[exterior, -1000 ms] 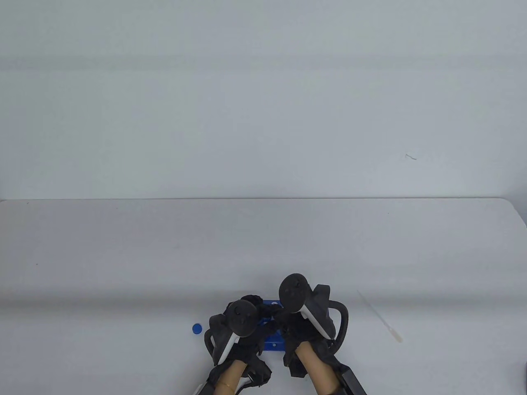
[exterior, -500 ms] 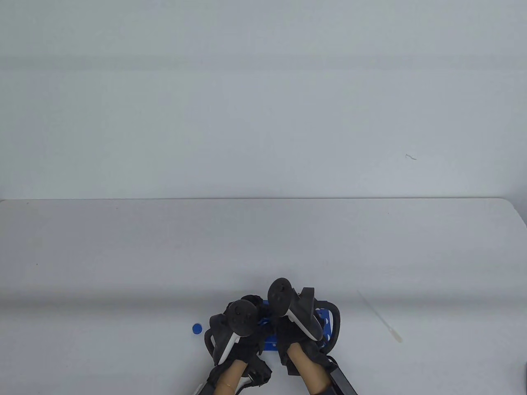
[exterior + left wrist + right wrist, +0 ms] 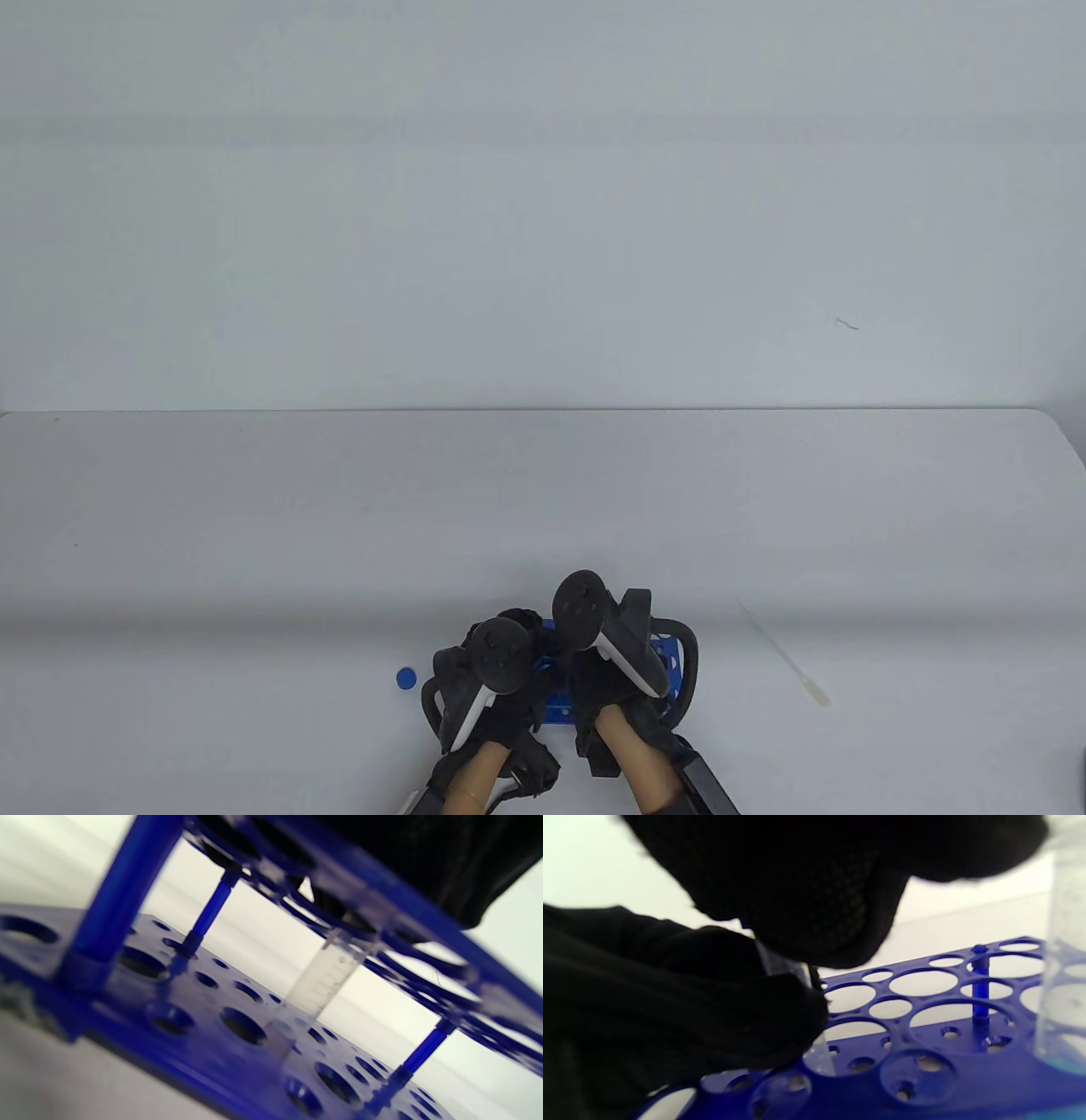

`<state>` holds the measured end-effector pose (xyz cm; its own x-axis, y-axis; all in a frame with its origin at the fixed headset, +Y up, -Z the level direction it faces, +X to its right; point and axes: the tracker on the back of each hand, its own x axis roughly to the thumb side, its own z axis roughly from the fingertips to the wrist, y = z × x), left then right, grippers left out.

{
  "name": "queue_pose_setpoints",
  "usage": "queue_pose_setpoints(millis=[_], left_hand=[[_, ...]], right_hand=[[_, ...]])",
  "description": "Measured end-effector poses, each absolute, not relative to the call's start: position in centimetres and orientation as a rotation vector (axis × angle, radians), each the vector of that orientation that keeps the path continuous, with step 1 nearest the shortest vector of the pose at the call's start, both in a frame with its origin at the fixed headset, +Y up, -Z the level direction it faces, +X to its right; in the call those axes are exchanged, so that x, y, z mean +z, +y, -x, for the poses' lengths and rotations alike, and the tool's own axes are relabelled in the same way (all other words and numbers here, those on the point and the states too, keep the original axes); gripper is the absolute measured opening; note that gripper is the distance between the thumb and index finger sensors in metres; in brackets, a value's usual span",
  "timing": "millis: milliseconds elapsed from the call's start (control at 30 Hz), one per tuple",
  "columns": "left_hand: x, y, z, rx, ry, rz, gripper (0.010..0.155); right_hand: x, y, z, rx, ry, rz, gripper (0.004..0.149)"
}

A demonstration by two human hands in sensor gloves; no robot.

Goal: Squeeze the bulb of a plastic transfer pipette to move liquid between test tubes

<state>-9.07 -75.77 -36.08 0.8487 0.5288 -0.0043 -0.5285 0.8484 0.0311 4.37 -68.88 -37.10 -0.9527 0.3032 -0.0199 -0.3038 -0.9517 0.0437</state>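
Note:
A blue test tube rack [image 3: 671,664] stands near the table's front edge, mostly under both hands. In the right wrist view my left hand [image 3: 670,1005] grips a clear test tube [image 3: 785,968] that stands in the rack [image 3: 925,1077], and my right hand [image 3: 814,899] curls over the tube's top, which is hidden. A second clear tube [image 3: 1062,942] with blue liquid at its bottom stands at the right. The left wrist view shows a clear tube [image 3: 322,980] in the rack [image 3: 203,1052]. In the table view the left hand [image 3: 519,632] and right hand [image 3: 585,666] meet over the rack.
The plastic pipette [image 3: 780,652] lies on the table to the right of the rack, untouched. A small blue cap [image 3: 406,677] lies on the table left of my left hand. The table's far edge [image 3: 543,411] meets a plain wall.
My right hand has shifted left over the rack toward my left hand, uncovering the rack's right end. The left hand, cap and pipette have not moved.

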Motion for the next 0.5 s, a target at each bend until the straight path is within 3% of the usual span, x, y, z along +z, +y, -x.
queue_pose_setpoints(millis=[133, 267, 400, 500], left_hand=[[-36.1, -75.8, 9.1, 0.559, 0.013, -0.028, 0.051], [-36.1, -75.8, 9.1, 0.558, 0.013, -0.029, 0.051], [-36.1, -75.8, 9.1, 0.558, 0.012, -0.028, 0.051], [-36.1, -75.8, 9.0, 0.556, 0.013, -0.029, 0.051]], right_hand=[[-37.1, -68.8, -4.7, 2.787, 0.111, 0.036, 0.050], [-37.1, -69.0, -4.0, 2.874, 0.067, 0.023, 0.061], [-37.0, -69.3, -3.4, 2.991, -0.047, 0.048, 0.057], [-37.0, -69.2, -3.6, 2.937, -0.024, 0.019, 0.053]])
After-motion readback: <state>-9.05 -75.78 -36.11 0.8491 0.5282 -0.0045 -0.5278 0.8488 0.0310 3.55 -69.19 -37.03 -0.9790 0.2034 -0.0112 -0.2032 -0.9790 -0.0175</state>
